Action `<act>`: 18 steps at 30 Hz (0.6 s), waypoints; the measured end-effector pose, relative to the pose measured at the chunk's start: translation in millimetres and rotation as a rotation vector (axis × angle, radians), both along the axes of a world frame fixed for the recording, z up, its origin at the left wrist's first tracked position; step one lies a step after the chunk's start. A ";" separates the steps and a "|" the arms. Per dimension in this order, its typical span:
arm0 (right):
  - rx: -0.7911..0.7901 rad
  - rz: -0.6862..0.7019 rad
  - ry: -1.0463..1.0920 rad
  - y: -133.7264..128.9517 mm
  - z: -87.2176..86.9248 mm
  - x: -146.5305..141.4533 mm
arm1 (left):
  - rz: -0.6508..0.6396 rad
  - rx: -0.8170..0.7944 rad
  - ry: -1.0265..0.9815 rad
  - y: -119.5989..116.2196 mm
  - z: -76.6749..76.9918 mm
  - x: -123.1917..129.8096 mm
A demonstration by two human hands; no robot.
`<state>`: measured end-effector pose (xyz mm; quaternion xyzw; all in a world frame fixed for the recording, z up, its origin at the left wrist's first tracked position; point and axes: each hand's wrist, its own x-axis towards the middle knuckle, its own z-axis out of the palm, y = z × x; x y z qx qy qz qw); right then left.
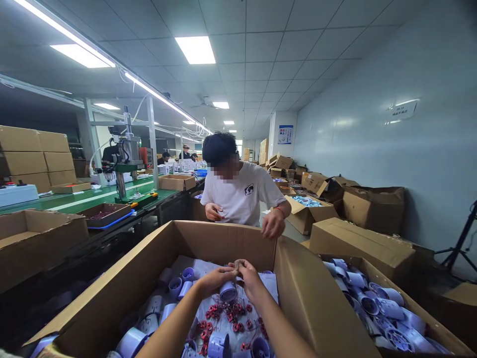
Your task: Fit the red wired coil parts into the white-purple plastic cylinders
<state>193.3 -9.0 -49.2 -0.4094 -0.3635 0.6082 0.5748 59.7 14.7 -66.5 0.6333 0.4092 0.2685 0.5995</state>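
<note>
I have both forearms angled inward over the carton (223,241), left hand (218,277) and right hand (249,274) meeting at the fingertips; whether either grip pinches anything, I can't tell. Pale cup (227,292) sits just below at seven o'clock, red parts (235,312) at six, cardboard flap (316,293) at four, a person (238,194) at twelve.

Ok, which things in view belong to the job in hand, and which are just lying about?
Likely in the job:
- left hand, right hand
- pale cups
- red parts with wires
- big open box around them

Likely just lying about:
- tripod
- machine on the green bench
- box of light-blue pieces
</note>
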 end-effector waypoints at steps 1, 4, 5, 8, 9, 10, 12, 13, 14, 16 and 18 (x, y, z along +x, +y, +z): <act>-0.003 0.022 0.019 -0.2 0.8 0.5 | 0.011 -0.011 -0.037 0.1 0.7 0.2; -0.012 0.104 0.082 0.6 1.9 2.8 | 0.041 -0.050 -0.155 -2.1 4.8 1.8; -0.012 0.128 0.103 1.2 2.0 3.5 | 0.046 -0.064 -0.189 -3.5 6.8 2.5; 0.011 0.163 0.148 2.7 2.3 5.1 | 0.046 -0.115 -0.295 -7.8 12.7 4.2; 0.028 0.172 0.161 2.8 2.7 5.4 | 0.043 -0.133 -0.326 -8.5 14.0 4.3; 0.049 0.177 0.170 2.7 3.3 5.7 | 0.041 -0.147 -0.350 -8.4 14.6 4.0; 0.092 0.179 0.178 2.4 5.0 6.1 | 0.040 -0.167 -0.370 -6.0 13.8 2.7; 0.112 0.180 0.173 2.4 5.8 6.2 | 0.035 -0.168 -0.369 -3.9 12.5 1.8; 0.124 0.182 0.162 2.5 6.3 6.4 | 0.030 -0.154 -0.356 -1.6 10.6 0.7; 0.128 0.172 0.112 3.6 6.3 7.1 | 0.027 -0.103 -0.296 2.3 5.7 -1.4; 0.124 0.126 0.048 6.1 4.8 8.8 | 0.042 -0.048 -0.210 4.4 0.1 -3.5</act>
